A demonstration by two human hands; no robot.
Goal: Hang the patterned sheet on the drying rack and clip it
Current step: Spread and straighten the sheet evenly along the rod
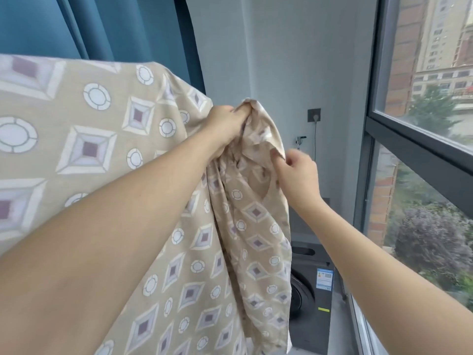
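While both arms reach up, the hands grip the patterned sheet [107, 149] — left hand [225, 124] bunching, right hand [297, 172] pinching.

Soft, even daylight enters from window [422, 103] at right; no hard shadows. Wide-angle bending at edges; slight overall softness.

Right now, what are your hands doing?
Left hand: grips the bunched top of the patterned sheet.
Right hand: pinches the sheet's edge.

Beige patterned sheet [84, 139] with white circles and purple-centred diamonds, draped high at left, right end bunched and hanging in vertical folds.
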